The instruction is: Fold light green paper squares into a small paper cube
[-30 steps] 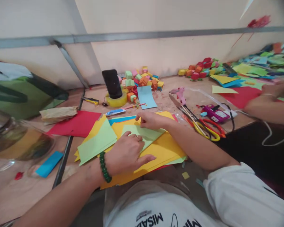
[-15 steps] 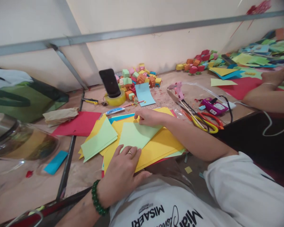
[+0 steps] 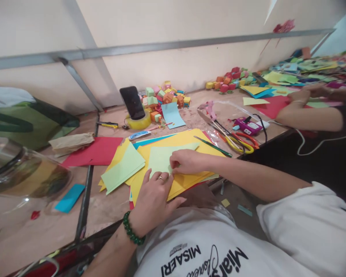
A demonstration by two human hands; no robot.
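Note:
A light green sheet of paper (image 3: pixel 160 154) lies on a stack of larger yellow sheets (image 3: pixel 187 136) in front of me. My left hand (image 3: pixel 154 196) rests flat with fingers spread on the near edge of the green sheet and the yellow paper below it. A ring and a green bead bracelet are on this hand and wrist. My right hand (image 3: pixel 186 161) is closed, its curled fingertips on the near right edge of the green sheet, close to my left fingertips. What lies under those fingers is hidden. More light green sheets (image 3: pixel 122 169) lie to the left.
A dark green pencil-like stick (image 3: pixel 213 146) lies right of the stack, near scissors (image 3: pixel 243 144) and a pink glue gun (image 3: pixel 210 110). Behind stand a phone (image 3: pixel 132 102) on a tape roll (image 3: pixel 138 121) and small paper cubes (image 3: pixel 168 96). A co-worker's arm (image 3: pixel 308 115) is at right.
My right hand has moved from the far edge of the green sheet toward me, to its near right edge. The dark green stick now shows. My left hand stays on the paper.

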